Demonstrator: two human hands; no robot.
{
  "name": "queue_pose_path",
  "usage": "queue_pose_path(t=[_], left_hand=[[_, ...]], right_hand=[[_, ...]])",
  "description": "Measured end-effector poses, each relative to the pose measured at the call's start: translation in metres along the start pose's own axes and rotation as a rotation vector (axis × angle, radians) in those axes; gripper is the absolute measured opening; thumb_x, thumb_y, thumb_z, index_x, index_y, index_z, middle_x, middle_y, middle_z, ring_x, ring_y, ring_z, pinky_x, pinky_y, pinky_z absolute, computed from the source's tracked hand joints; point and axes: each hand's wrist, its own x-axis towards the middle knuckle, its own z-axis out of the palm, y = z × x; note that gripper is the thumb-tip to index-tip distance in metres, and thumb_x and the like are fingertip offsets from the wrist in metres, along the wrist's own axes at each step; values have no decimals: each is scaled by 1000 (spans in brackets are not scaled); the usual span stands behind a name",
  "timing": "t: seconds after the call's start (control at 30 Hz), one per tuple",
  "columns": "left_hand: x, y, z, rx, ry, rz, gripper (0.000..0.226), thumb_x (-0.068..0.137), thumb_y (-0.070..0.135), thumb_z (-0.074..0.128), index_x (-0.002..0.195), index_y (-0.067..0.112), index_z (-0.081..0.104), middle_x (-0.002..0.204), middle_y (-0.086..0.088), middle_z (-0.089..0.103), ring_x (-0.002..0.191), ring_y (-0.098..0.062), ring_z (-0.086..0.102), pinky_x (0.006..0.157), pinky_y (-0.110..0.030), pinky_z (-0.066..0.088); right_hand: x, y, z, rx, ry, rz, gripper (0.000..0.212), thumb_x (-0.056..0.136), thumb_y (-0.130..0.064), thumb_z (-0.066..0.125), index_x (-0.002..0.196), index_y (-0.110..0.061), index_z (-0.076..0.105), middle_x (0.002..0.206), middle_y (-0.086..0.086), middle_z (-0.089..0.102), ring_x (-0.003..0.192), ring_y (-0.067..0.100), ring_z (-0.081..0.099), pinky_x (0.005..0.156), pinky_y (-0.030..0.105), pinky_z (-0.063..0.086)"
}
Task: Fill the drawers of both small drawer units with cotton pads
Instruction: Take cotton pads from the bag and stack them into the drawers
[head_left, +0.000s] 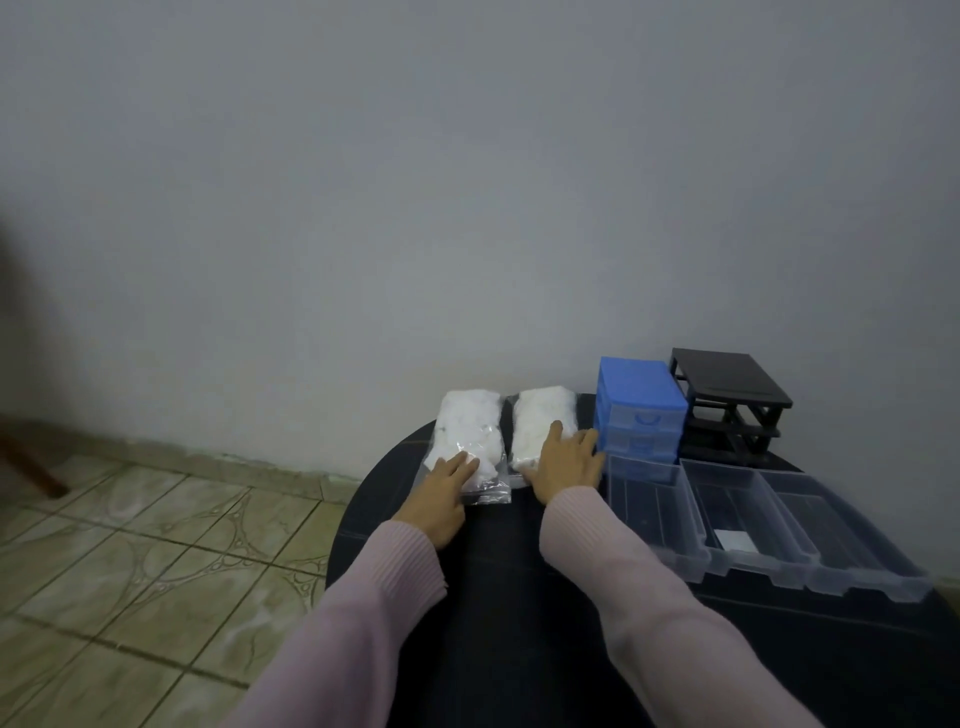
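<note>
The left hand (441, 493) and right hand (563, 462) lie flat, fingers straight, on the near ends of two bags of cotton pads (470, 436), (543, 423), which run near-to-far. Right of them: the blue drawer unit (641, 410), the black frame (730, 400), and three empty drawers (649, 509) nearest the right hand.

2 bags (470, 441) left — units (641, 410) right.

two hands on bags of cotton pads, beside the blue drawer unit (640, 410)

left hand (441, 493) rests flat on the far bag (467, 441); right hand (563, 462) lies on the bag nearest the unit (540, 421). black unit (730, 400) behind it, three clear drawers (748, 519) in front.
</note>
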Motion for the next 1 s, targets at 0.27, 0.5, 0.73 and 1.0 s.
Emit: queue_pose_path(t=[0.27, 0.5, 0.73, 1.0], left_hand=[[2, -8, 2, -86, -63, -41, 78, 85, -15, 33, 150, 19, 10, 159, 3, -1, 146, -22, -8, 118, -37, 1], [11, -2, -1, -418, -70, -123, 71, 86, -12, 32, 146, 24, 28, 158, 4, 11, 146, -16, 0, 119, -36, 2], [13, 13, -16, -764, 75, -147, 55, 84, -17, 35, 131, 7, 51, 139, -6, 47, 129, -16, 39, 96, -23, 38], [-25, 47, -27, -472, 343, 120, 44, 87, 1, 51, 127, 19, 51, 133, -2, 46, 117, -13, 42, 97, -28, 38]], right_hand=[[1, 2, -4, 288, 146, -96, 52, 92, -28, 57, 136, -13, 34, 132, 16, 39, 112, 30, 46, 90, 35, 42], [-3, 14, -13, 382, 336, -216, 58, 90, -20, 60, 142, -17, 33, 140, 12, 36, 126, 27, 38, 101, 36, 37], [-27, 27, -32, 571, 373, -330, 58, 88, -25, 63, 140, -19, 39, 137, 6, 40, 120, 24, 44, 95, 33, 40], [-72, 53, -30, 913, 173, -345, 60, 78, -34, 73, 130, -17, 49, 127, 0, 50, 113, 13, 47, 91, 21, 37]])
